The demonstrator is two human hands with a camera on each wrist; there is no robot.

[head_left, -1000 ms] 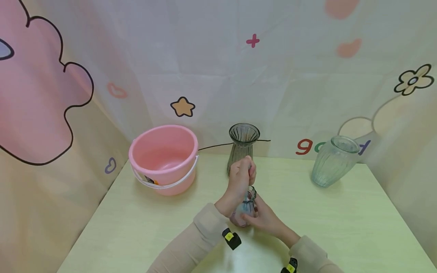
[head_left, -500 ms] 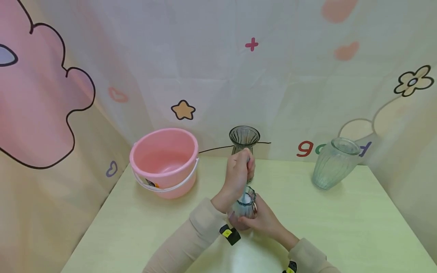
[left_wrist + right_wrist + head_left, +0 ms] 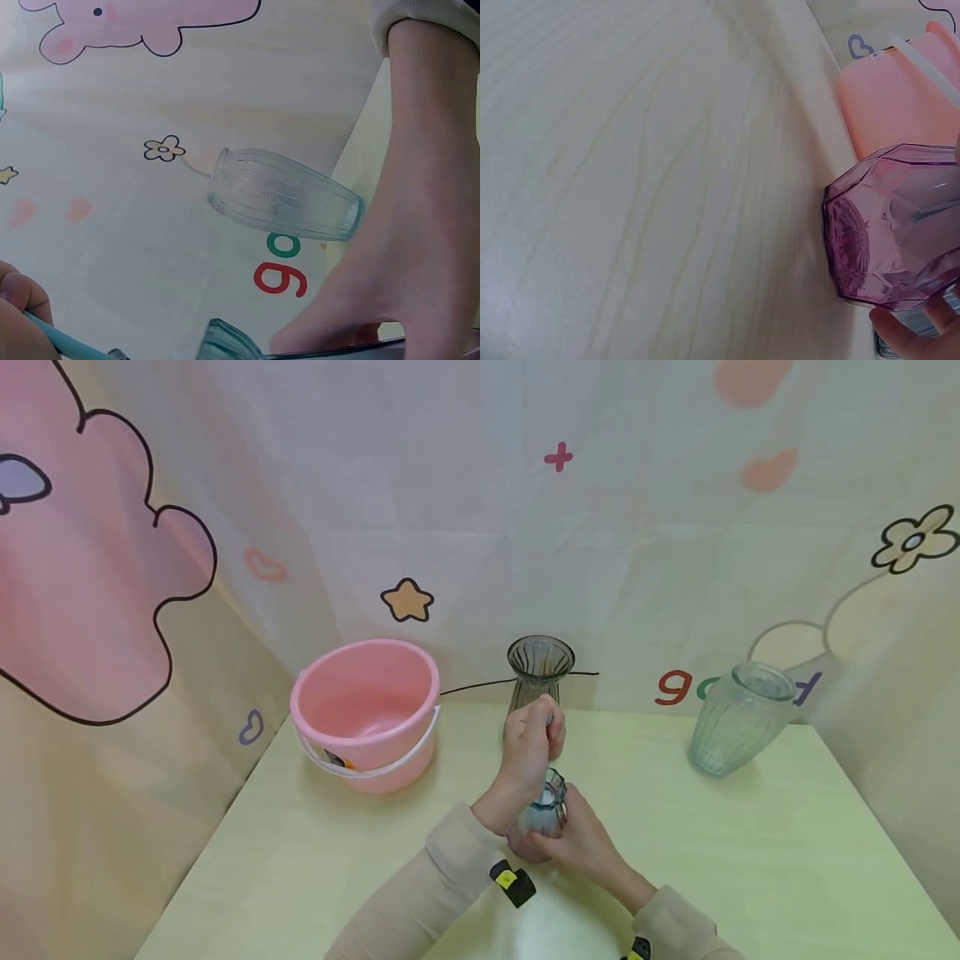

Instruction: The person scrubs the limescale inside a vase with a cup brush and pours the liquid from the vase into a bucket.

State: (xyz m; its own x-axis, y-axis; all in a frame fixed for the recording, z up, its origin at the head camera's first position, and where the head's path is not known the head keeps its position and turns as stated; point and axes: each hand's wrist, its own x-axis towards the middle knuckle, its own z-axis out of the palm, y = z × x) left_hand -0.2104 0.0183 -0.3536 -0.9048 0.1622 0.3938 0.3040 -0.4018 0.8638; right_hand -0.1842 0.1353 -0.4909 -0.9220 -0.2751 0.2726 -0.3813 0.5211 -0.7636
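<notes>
In the head view my left hand (image 3: pixel 527 735) is curled round a light blue stick, whose shaft (image 3: pixel 69 343) shows below the fist in the left wrist view. The stick runs down into the mouth of a small faceted glass vase (image 3: pixel 542 822), bluish at the neck and pink-purple at the base. Something white shows inside that mouth. My right hand (image 3: pixel 588 839) grips the vase from its right side, thumb across the front. In the right wrist view the purple base (image 3: pixel 855 240) is tilted sideways, with fingertips (image 3: pixel 904 334) against the glass.
A pink bucket (image 3: pixel 367 760) with a white handle stands at the left on the pale table (image 3: pixel 750 860). Behind my hands is a grey glass vase (image 3: pixel 540 660). A pale green glass vase (image 3: pixel 738 722) stands at the right, before the printed curtain (image 3: pixel 465 552).
My left fist rose with the stick, baring more of the white part in the mouth, then sank partway back. My right hand keeps its grip on the vase.
</notes>
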